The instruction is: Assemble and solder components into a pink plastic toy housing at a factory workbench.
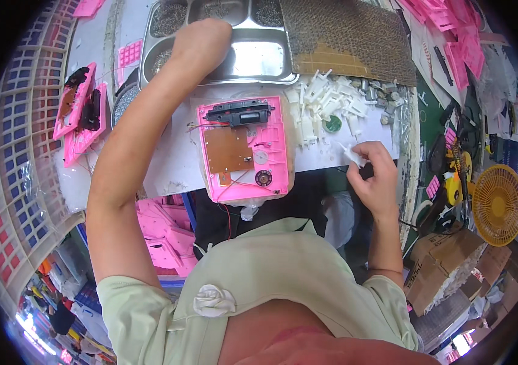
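Observation:
My left hand (203, 45) reaches over a steel compartment tray (283, 79) at the far side of the table. Its fingers are curled down by the upper middle compartment, and the fingertips are hidden. Small metal bits, probably screws (167, 19), fill several compartments. At the right, my right hand (375, 179) pinches a small white plastic part (351, 156) between thumb and fingers. Between my arms lies a pink plastic housing (277, 149), open side up. Inside it are a black mechanism (240, 114), a brown circuit board (225, 149) and a small round speaker (263, 177).
White plastic parts (316, 100) are heaped right of the housing, beside small metal cylinders (386, 100). Corrugated cardboard (350, 42) lies behind them. More pink housings (79, 115) lean at the left; others (167, 237) sit below the table. A yellow fan (498, 205) stands at right.

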